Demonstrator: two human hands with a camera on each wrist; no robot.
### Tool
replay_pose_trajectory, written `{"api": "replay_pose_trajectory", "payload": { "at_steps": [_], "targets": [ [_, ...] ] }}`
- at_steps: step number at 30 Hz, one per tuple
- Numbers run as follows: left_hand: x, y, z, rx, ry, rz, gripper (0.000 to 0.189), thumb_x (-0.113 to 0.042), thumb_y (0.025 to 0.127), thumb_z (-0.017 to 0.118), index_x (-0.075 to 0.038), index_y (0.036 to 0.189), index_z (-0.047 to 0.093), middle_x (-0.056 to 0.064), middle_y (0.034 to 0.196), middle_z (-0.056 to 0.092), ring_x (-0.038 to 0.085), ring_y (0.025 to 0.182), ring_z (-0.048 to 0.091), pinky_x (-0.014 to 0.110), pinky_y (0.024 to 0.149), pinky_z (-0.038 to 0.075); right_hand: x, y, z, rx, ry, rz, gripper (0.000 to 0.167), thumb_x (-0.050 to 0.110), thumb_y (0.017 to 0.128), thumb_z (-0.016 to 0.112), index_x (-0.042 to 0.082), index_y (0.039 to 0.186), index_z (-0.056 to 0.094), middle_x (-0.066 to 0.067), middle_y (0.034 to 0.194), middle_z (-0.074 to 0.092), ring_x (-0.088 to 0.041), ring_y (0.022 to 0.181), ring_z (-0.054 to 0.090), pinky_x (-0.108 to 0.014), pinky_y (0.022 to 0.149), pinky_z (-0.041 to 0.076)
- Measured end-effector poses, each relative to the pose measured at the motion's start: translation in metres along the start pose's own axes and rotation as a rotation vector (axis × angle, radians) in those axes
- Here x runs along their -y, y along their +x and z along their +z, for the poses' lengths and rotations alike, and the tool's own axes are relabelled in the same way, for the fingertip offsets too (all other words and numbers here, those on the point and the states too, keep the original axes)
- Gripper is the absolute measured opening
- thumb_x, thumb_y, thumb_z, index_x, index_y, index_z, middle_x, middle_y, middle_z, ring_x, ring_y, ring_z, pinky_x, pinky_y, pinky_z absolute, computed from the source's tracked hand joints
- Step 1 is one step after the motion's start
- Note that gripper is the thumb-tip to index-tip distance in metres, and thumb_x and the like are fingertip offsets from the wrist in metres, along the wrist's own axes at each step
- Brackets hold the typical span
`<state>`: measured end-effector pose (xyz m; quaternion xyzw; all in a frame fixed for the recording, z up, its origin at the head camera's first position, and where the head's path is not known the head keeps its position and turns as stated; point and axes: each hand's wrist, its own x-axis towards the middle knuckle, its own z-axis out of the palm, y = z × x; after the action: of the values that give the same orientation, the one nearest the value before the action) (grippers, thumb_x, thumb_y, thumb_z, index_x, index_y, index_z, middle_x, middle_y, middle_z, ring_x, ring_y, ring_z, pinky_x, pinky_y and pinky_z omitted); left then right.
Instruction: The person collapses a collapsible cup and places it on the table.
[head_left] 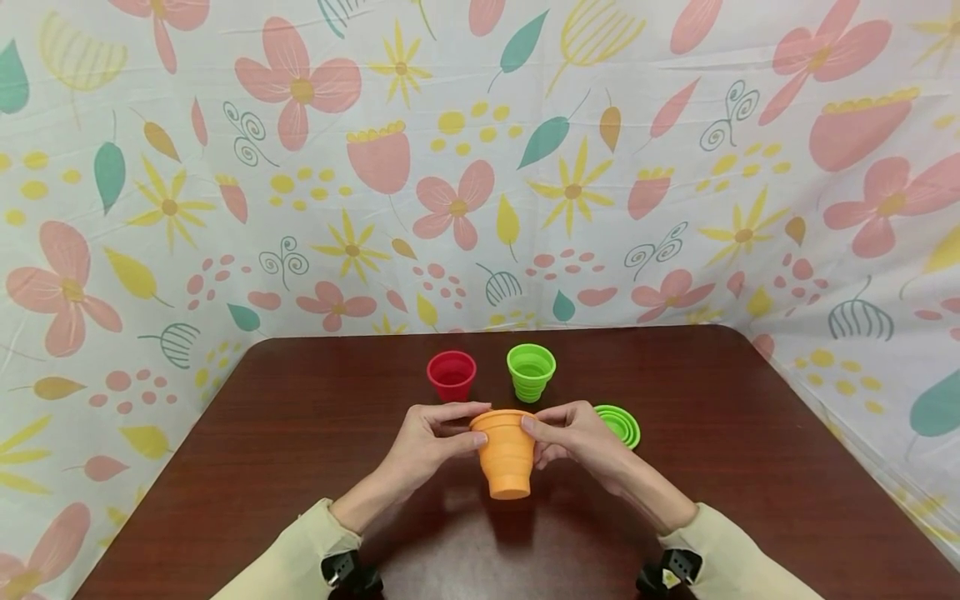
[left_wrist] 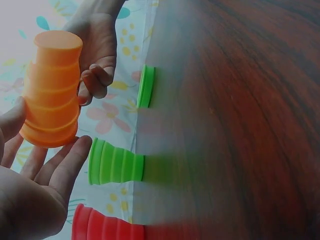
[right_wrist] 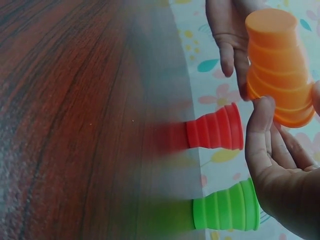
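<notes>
An orange collapsible cup (head_left: 508, 458), extended to its full ribbed height, is held up over the near part of the table between both hands. My left hand (head_left: 432, 437) grips its rim from the left, thumb on the near side. From the right, my right hand (head_left: 581, 435) pinches the rim with the thumb in front. Both wrist views show the cup's flat base (left_wrist: 58, 40) and stepped rings. Beyond the hands stand a red collapsible cup (head_left: 452, 375) and a green collapsible cup (head_left: 531, 371), both extended with mouths up.
A flattened green collapsible cup (head_left: 618, 427) lies on the table just behind my right hand, partly hidden by it. The dark brown wooden table (head_left: 315, 400) ends at a flower-patterned cloth (head_left: 457, 275) that hangs behind and at the sides.
</notes>
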<state>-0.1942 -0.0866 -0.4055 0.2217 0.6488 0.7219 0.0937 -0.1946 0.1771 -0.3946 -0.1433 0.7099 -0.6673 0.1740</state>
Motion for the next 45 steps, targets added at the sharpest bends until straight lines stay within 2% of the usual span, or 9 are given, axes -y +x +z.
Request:
{"api": "replay_pose_trajectory", "payload": {
  "at_steps": [6,12,15,19,23,26,28,38,45],
  "targets": [
    [0.002,0.0008,0.0006,-0.008,-0.008,-0.013,0.039,0.002,0.092,0.079,0.007,0.13,0.071,0.019,0.118,0.075,0.025,0.098,0.076,0.047,0.085,0.063,0.0005,-0.0006,0.0008,0.02,0.006,0.015,0.046,0.03,0.105,0.068,-0.013,0.12,0.07,-0.013,0.082,0.07,-0.02,0.071,0.067,-0.031,0.072,0.063],
    [0.002,0.0001,0.0017,-0.01,-0.036,-0.048,0.037,-0.004,0.095,0.078,0.005,0.13,0.071,0.016,0.119,0.075,0.026,0.093,0.076,0.052,0.082,0.063,-0.0001,-0.0017,0.0042,0.021,-0.02,0.023,0.045,0.034,0.107,0.063,-0.009,0.103,0.073,-0.013,0.077,0.069,-0.019,0.067,0.067,-0.03,0.066,0.063],
    [0.0009,-0.0001,0.0019,-0.012,-0.063,-0.069,0.037,-0.006,0.096,0.077,0.006,0.13,0.071,0.016,0.116,0.076,0.027,0.088,0.077,0.057,0.081,0.062,-0.0005,-0.0022,0.0066,0.01,-0.043,-0.004,0.044,0.035,0.108,0.061,-0.005,0.095,0.074,-0.013,0.075,0.068,-0.019,0.066,0.066,-0.031,0.064,0.062],
    [-0.0011,0.0002,0.0017,-0.034,-0.091,-0.101,0.037,-0.008,0.097,0.077,0.006,0.131,0.07,0.015,0.112,0.076,0.028,0.084,0.078,0.059,0.081,0.061,-0.0019,-0.0022,0.0076,-0.007,-0.073,-0.089,0.039,0.03,0.108,0.062,-0.003,0.09,0.073,-0.014,0.078,0.065,-0.02,0.07,0.063,-0.033,0.064,0.062],
    [-0.0012,0.0008,0.0016,-0.049,-0.104,-0.132,0.038,-0.01,0.097,0.077,0.006,0.131,0.07,0.016,0.11,0.077,0.027,0.083,0.078,0.052,0.078,0.063,-0.003,-0.0027,0.0069,-0.026,-0.051,-0.141,0.032,0.024,0.107,0.065,-0.007,0.105,0.074,-0.013,0.081,0.064,-0.019,0.072,0.062,-0.034,0.065,0.062],
    [0.0011,0.0014,0.002,-0.048,-0.108,-0.15,0.039,-0.011,0.098,0.077,0.006,0.132,0.069,0.016,0.111,0.076,0.027,0.084,0.078,0.049,0.078,0.064,-0.0031,-0.0037,0.0071,-0.042,-0.02,-0.136,0.035,0.021,0.105,0.067,-0.009,0.122,0.071,-0.012,0.08,0.067,-0.018,0.07,0.063,-0.033,0.064,0.061],
    [0.0025,0.0016,0.0024,-0.051,-0.101,-0.159,0.039,-0.012,0.098,0.076,0.006,0.132,0.069,0.016,0.11,0.076,0.027,0.084,0.078,0.049,0.078,0.064,-0.0028,-0.0041,0.0078,-0.051,-0.009,-0.131,0.038,0.02,0.105,0.067,-0.01,0.127,0.069,-0.011,0.08,0.068,-0.017,0.069,0.063,-0.033,0.064,0.061],
    [0.0021,0.0013,0.0058,-0.073,0.014,-0.2,0.044,-0.024,0.101,0.075,0.004,0.134,0.069,0.018,0.107,0.077,0.027,0.083,0.079,0.044,0.082,0.064,-0.0038,-0.0035,0.0088,-0.066,0.009,-0.132,0.04,0.02,0.105,0.067,-0.012,0.128,0.067,-0.011,0.08,0.068,-0.017,0.069,0.064,-0.033,0.062,0.061],
    [0.0008,0.0021,0.0062,-0.08,-0.007,-0.185,0.04,-0.021,0.1,0.076,0.005,0.13,0.071,0.017,0.109,0.077,0.028,0.084,0.079,0.046,0.083,0.064,-0.0048,-0.0034,0.0092,-0.074,0.012,-0.135,0.041,0.019,0.105,0.067,-0.012,0.131,0.066,-0.01,0.079,0.067,-0.017,0.068,0.064,-0.033,0.061,0.06]
  ]
}}
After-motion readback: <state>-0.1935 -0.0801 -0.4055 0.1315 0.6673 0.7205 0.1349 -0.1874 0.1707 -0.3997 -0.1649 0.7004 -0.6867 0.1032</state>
